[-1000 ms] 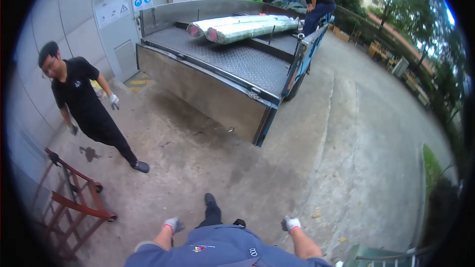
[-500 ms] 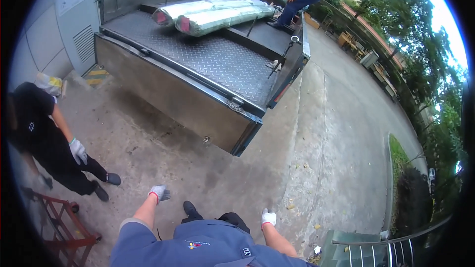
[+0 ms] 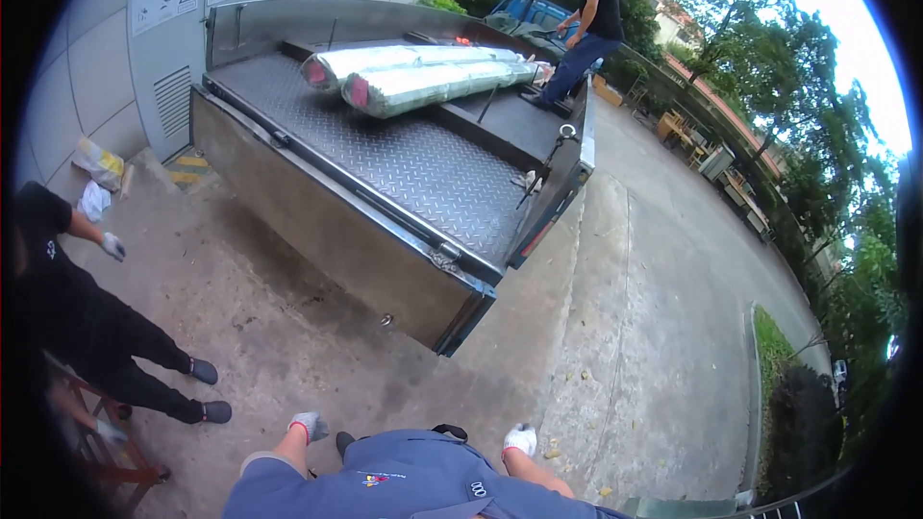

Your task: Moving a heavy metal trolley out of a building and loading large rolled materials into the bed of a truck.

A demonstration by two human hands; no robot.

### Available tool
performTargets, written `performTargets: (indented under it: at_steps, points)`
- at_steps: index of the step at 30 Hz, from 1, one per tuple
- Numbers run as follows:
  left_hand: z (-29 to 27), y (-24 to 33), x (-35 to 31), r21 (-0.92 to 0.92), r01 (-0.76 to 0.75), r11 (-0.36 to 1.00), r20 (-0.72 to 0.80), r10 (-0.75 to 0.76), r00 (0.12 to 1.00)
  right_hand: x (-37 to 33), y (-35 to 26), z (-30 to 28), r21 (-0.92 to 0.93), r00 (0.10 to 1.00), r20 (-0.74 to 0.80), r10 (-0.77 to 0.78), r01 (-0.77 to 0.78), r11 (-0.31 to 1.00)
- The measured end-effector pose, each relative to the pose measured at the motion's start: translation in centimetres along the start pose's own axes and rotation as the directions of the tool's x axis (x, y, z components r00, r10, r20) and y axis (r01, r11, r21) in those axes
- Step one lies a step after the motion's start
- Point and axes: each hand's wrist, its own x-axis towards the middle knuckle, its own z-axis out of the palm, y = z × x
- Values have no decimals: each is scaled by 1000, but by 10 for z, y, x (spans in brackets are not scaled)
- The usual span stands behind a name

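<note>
tiled pale wall (image 3: 99, 72) | louvred grey door (image 3: 159, 56) | concrete ground (image 3: 611, 346) | trees (image 3: 735, 53) | bright sky (image 3: 854, 14)

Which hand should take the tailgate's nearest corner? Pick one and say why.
Right, probably: in this view the right hand appears closer to that corner of the tailgate than the left hand does; both look empty.

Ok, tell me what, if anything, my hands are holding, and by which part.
Nothing visible is held: the left hand and right hand, both gloved, are clear of the truck.
</note>
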Motion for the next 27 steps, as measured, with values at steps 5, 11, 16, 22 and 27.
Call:
performTargets:
  at_steps: [5, 11, 16, 22, 27]
  points:
    - [24, 16, 19, -23, 14, 1000, 21, -14, 1000, 18, -54, -4, 69, 995, 21, -94, 92, 993]
    - [87, 43, -2, 52, -83, 995, 58, 80, 995, 18, 13, -3, 7, 993, -91, 75, -75, 997]
    - [65, 34, -2, 61, 19, 998, 33, -21, 999, 6, 56, -11, -16, 995, -53, 88, -89, 996]
    - [72, 53, -26, 95, -22, 995, 0, 22, 1000, 1, 59, 0, 5, 970, 44, 241, -241, 970]
    - [81, 69, -43, 127, -76, 989, 52, 70, 996, 3, 42, 5, 104, 961, 268, 66, -98, 990]
